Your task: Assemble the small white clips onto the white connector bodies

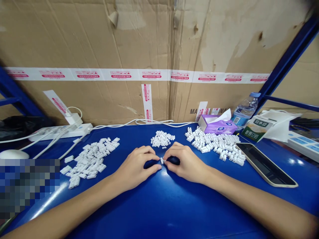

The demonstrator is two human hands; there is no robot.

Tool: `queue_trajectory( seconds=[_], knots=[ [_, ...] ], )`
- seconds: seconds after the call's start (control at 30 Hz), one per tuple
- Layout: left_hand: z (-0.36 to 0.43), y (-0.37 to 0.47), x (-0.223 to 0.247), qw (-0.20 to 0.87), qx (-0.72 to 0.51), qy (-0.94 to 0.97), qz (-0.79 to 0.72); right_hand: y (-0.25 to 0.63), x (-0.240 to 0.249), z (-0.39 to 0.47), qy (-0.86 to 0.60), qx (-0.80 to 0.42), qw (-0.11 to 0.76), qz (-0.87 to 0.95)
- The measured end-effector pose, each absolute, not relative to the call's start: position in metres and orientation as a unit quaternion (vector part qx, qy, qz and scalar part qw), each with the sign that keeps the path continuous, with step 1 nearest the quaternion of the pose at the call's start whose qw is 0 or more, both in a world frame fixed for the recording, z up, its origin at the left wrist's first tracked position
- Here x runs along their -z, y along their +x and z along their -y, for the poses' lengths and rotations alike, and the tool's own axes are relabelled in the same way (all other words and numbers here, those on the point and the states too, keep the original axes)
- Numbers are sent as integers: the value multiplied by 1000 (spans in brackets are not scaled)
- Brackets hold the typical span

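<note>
A small white connector piece (161, 161) is between my two hands, just above the blue table (159, 205). My right hand (185, 162) pinches a tiny white part at the connector's right side. My left hand (141, 164) is curved at the connector's left, thumb and index fingertips apart and close to it; whether they touch it is too small to tell. Behind the hands lies a small pile of tiny white parts (161, 138). White rectangular pieces (92, 157) are heaped at the left, and white connectors (214, 142) spread at the right.
A phone (266, 164) lies at the right, near a purple tissue pack (219, 127), a plastic bottle (245, 109) and a green-and-white carton (259, 127). Power strips (62, 132) and white cables run along the back left. Cardboard (124, 39) stands behind the table.
</note>
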State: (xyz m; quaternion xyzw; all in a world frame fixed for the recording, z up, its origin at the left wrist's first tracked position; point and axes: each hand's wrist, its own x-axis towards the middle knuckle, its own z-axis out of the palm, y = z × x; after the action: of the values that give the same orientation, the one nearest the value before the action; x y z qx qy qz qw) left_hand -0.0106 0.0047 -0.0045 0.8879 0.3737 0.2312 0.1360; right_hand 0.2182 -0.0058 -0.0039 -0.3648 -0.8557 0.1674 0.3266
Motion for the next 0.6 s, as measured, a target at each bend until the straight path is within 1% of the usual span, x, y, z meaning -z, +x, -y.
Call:
queue_trajectory(
  seconds=[0.37, 0.6],
  knots=[
    [-2, -9, 7, 54, -222, 883, -409, 224, 6, 6, -396, -123, 303, 858],
    [-1, -12, 7, 44, -208, 888, -407, 234, 3, 5, -428, -84, 274, 857]
  ],
)
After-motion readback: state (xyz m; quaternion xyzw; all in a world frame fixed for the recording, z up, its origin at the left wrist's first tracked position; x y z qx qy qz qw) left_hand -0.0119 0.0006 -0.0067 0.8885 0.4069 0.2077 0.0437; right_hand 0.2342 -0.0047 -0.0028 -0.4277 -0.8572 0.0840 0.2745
